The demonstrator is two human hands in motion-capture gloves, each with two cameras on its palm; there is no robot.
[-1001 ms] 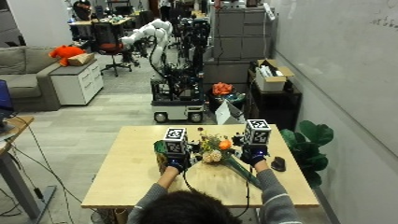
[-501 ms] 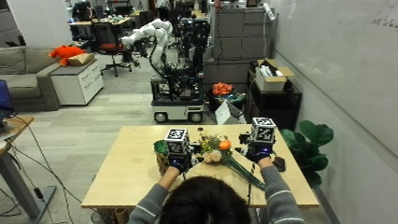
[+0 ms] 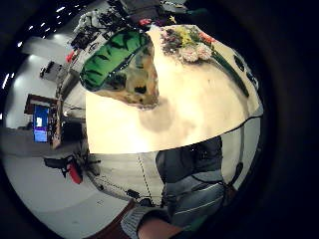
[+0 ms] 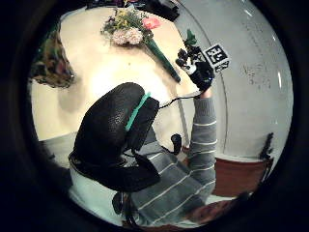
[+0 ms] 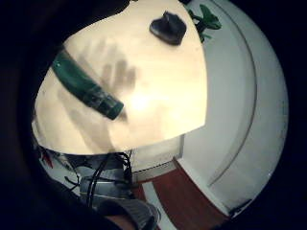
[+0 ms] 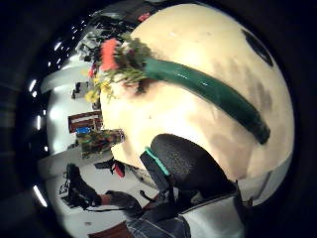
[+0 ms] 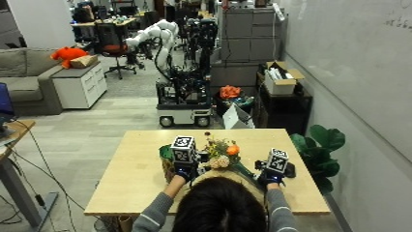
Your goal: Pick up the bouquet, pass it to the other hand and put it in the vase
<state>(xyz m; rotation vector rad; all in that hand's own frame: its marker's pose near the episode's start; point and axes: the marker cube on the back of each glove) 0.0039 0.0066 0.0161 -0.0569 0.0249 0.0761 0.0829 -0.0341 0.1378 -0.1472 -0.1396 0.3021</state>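
Green-sleeved bouquet (image 7: pixel 220 155) of orange, cream and yellow flowers found lying flat on the pale wooden table (image 7: pixel 122 188), not yet lifted. Lay just beside the rounded green-and-amber glazed vase (image 7: pixel 167 162), blooms nearest the vase and stem slanting away from it toward the person. Saw the right hand (image 7: pixel 273 177) hovering near the stem end farthest from the vase, fingers straight and spread, gripping nothing. Saw the left hand (image 7: pixel 183 170) just beside the vase, on the person's side of it; could not tell how far open, or whether anything was held.

Judged the step in hand to be the pick-up. Best done by closing round the sleeved stem partway along rather than at its very tip, to keep the flower end from drooping. Best then to lift level and well clear of the vase before the hand-over, leaving free stem on the vase side for the receiving hand. Worth minding the small black object (image 7: pixel 289 169) lying beyond the right hand, farther still from the vase.

Learned from the right palm views what the outside view hid behind the head: the full run of the stem, its cut end, and a splayed hand shadow on the wood beside that end. Learned from the left thumb side palm view that the right hand's fingers were up and free. Got colours and the overall layout from the outside view alone.
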